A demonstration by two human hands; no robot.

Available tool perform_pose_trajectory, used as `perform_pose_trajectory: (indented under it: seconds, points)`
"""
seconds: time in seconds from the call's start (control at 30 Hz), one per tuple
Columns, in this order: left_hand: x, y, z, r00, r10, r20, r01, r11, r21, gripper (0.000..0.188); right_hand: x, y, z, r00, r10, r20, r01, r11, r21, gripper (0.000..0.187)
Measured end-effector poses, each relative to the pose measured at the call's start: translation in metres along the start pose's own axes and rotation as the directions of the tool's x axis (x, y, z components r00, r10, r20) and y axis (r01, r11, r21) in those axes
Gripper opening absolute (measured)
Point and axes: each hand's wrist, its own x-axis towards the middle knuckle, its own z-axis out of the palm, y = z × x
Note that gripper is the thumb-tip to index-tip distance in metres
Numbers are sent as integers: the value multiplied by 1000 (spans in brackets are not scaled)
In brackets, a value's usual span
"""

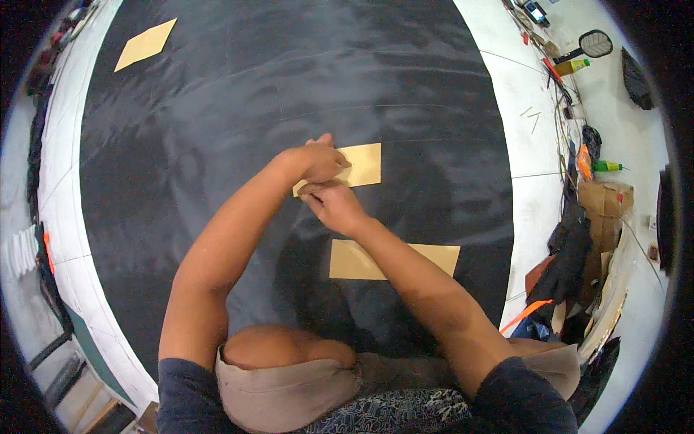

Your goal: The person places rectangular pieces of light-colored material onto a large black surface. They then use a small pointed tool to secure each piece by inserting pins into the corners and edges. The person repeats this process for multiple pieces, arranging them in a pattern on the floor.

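A yellow card piece point(366, 163) lies on a wide black sheet point(282, 87) in front of me. My left hand point(316, 160) presses on its left part from above, with the fingers apart. Just below, my right hand point(337, 207) is closed in a pinch at the card's lower left edge. Whatever sits between those fingers is too small or hidden to name. Under my right forearm lies another yellow card point(358, 262), partly covered by the arm. A third yellow card point(146, 45), with angled corners, rests at the far left of the sheet.
White floor point(531, 188) borders the sheet. Along the right stand a cardboard box point(606, 199), a black racket-shaped swatter point(594, 44), a green bottle point(606, 166) and dark bundles. Orange strips, cords and framed items line the edges. My bent knee point(282, 347) is close to the sheet's near edge.
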Motion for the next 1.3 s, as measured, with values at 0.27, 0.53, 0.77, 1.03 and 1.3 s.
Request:
perform_pose_trajectory:
  seconds: [0.27,0.53,0.77,1.03,1.3]
  points:
    - [-18,21,-4,992,-57,-109,48,995,-83,40,-38,40,-74,987,75,-142,-96,984,-150,23]
    - [-39,43,11,946,-18,-323,71,986,152,43,-32,36,-56,996,-13,-91,-3,985,-170,21]
    - [-35,50,23,893,76,-444,72,949,306,42,-55,61,-97,965,125,-231,-174,963,-204,23]
    - [-19,55,4,949,43,-314,80,926,370,62,-55,56,-97,962,182,-206,-223,954,-202,22]
    - [-6,47,9,889,285,-359,-50,839,542,47,-55,57,-108,935,248,-254,-280,955,-101,23]
